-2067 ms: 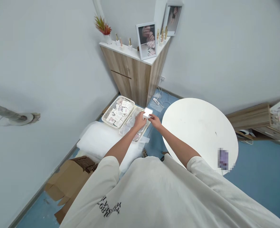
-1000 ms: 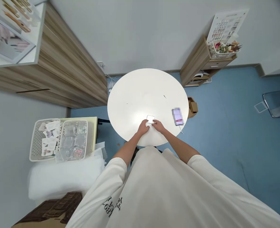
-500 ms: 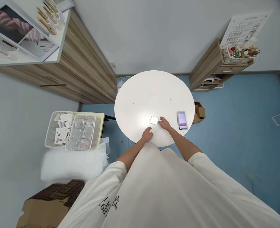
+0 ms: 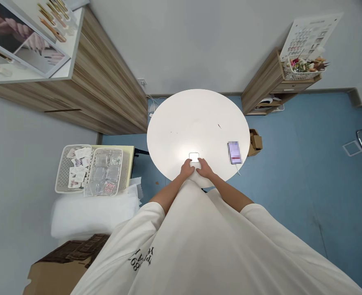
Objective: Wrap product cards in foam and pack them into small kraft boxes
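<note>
A small square clear-edged case (image 4: 194,156) with a bright white middle lies near the front edge of the round white table (image 4: 196,110). My left hand (image 4: 187,168) grips its near left corner, fingertips on the side. At the near right corner, my right hand (image 4: 204,167) takes hold in the same way, so the case sits between both hands. What is inside the case is too bright to make out.
A phone (image 4: 234,153) with a cable lies at the table's right. To the left, white baskets (image 4: 73,168) hold cards and clear boxes (image 4: 102,172). Wooden cabinets (image 4: 107,61) stand at the back left and right. A cardboard box (image 4: 256,142) sits on the floor.
The case has shifted slightly toward me and turned straighter. My right hand has moved left and my left hand forward, both coming onto the near corners of the case.
</note>
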Tool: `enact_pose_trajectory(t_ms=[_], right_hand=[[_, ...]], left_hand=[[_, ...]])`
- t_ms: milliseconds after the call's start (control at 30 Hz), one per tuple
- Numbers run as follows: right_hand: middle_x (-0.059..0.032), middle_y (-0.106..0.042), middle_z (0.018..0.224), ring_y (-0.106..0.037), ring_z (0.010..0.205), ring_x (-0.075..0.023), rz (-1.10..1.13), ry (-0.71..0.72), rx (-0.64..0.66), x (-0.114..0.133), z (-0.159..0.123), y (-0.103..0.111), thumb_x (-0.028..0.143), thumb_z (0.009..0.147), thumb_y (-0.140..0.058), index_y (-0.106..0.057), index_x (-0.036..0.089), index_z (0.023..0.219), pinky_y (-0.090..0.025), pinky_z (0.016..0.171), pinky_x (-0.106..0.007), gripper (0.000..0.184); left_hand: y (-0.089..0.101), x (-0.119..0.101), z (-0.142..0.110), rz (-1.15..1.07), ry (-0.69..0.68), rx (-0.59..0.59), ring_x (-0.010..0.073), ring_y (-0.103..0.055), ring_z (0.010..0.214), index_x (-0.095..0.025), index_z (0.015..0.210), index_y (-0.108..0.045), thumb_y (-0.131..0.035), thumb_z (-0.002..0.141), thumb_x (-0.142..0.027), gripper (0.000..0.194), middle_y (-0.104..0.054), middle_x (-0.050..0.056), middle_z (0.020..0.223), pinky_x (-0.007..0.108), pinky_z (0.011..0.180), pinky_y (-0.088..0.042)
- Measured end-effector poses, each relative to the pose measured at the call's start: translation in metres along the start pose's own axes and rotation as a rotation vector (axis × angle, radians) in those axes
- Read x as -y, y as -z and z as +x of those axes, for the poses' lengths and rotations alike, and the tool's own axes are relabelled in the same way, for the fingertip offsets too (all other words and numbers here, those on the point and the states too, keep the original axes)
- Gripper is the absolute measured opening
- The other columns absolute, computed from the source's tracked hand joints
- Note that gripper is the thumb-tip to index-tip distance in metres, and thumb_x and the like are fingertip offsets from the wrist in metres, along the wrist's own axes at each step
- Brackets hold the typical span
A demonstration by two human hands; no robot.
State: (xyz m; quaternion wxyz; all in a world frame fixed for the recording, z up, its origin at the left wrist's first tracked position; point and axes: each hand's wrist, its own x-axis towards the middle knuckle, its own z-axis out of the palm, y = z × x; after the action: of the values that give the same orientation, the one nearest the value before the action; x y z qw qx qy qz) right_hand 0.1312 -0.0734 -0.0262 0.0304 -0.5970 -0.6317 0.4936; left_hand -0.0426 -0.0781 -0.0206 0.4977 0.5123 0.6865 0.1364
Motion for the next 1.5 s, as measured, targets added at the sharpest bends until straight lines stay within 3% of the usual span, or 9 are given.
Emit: enact_pose_trajectory(t_ms=[267,367,500,600,800,1000,1300,1500], right_hand=[[-0.0056,-0.022,0.169,-0.007,0.158,-0.0265,0.016,-0.025,0.008,0.009,-0.009,-0.007,0.026,0.089,-0.056,-0.023,0.022,0.162,-0.026,0.125,-0.047,0.079],[-0.0076,-0.031,0.165,-0.023,0.154,-0.0251,0.019,-0.033,-0.036,0.011,-0.011,-0.008,0.025,0.092,-0.052,-0.029,0.022,0.160,-0.029,0.124,-0.044,0.071],[-0.0128,-0.048,0.152,-0.051,0.135,-0.0231,0.049,-0.074,-0.101,0.017,-0.014,-0.006,0.026,0.098,-0.044,-0.041,0.017,0.154,-0.043,0.113,-0.037,0.057],[-0.0121,-0.054,0.144,-0.058,0.124,-0.0214,0.030,-0.068,-0.137,0.025,-0.013,0.001,0.025,0.099,-0.043,-0.049,0.018,0.147,-0.047,0.106,-0.034,0.050],[-0.0105,-0.060,0.138,-0.060,0.120,-0.0206,-0.059,-0.064,-0.159,0.044,-0.005,0.019,0.026,0.102,-0.040,-0.058,0.021,0.140,-0.046,0.102,-0.031,0.042],[-0.0091,-0.066,0.132,-0.061,0.121,-0.0219,-0.137,-0.033,-0.131,0.050,0.003,0.027,0.025,0.104,-0.038,-0.066,0.022,0.131,-0.046,0.100,-0.030,0.039],[-0.0079,-0.069,0.127,-0.063,0.116,-0.0247,-0.153,-0.010,-0.117,0.054,0.014,0.035,0.025,0.103,-0.041,-0.071,0.024,0.125,-0.049,0.095,-0.032,0.038],[-0.0069,-0.071,0.126,-0.063,0.116,-0.0251,-0.185,0.009,-0.086,0.054,0.015,0.039,0.024,0.103,-0.042,-0.072,0.024,0.125,-0.048,0.096,-0.033,0.037]], left_hand=[[0.008,0.021,-0.006,-0.017,-0.045,0.020,0.0301,-0.054,0.133,-0.021,0.138,-0.051,-0.061,0.078,-0.012,0.061,-0.060,0.011,0.141,0.043,0.109,-0.044],[0.010,0.021,-0.010,-0.028,-0.060,0.025,0.0296,-0.055,0.132,-0.021,0.140,-0.049,-0.059,0.079,-0.012,0.063,-0.061,0.010,0.139,0.043,0.108,-0.045],[0.013,0.020,-0.014,-0.024,-0.099,-0.024,0.0286,-0.056,0.129,-0.021,0.140,-0.050,-0.056,0.081,-0.010,0.060,-0.061,0.011,0.138,0.043,0.107,-0.047],[0.017,0.016,-0.014,-0.020,-0.128,-0.083,0.0274,-0.056,0.128,-0.020,0.137,-0.051,-0.056,0.083,-0.010,0.056,-0.060,0.012,0.137,0.042,0.108,-0.046],[0.026,0.004,-0.007,-0.047,-0.160,-0.204,0.0243,-0.061,0.117,-0.019,0.126,-0.058,-0.055,0.095,-0.024,0.032,-0.062,0.014,0.124,0.040,0.102,-0.048],[0.031,-0.005,-0.001,-0.051,-0.096,-0.228,0.0227,-0.064,0.106,-0.019,0.108,-0.067,-0.055,0.097,-0.025,0.018,-0.065,0.012,0.114,0.037,0.098,-0.049],[0.036,-0.010,0.005,-0.058,-0.045,-0.200,0.0212,-0.065,0.097,-0.020,0.101,-0.070,-0.054,0.096,-0.027,0.018,-0.073,0.007,0.102,0.034,0.092,-0.051],[0.038,-0.010,0.008,-0.085,-0.027,-0.180,0.0208,-0.066,0.100,-0.020,0.105,-0.069,-0.058,0.095,-0.030,0.018,-0.073,0.007,0.107,0.033,0.094,-0.050]])
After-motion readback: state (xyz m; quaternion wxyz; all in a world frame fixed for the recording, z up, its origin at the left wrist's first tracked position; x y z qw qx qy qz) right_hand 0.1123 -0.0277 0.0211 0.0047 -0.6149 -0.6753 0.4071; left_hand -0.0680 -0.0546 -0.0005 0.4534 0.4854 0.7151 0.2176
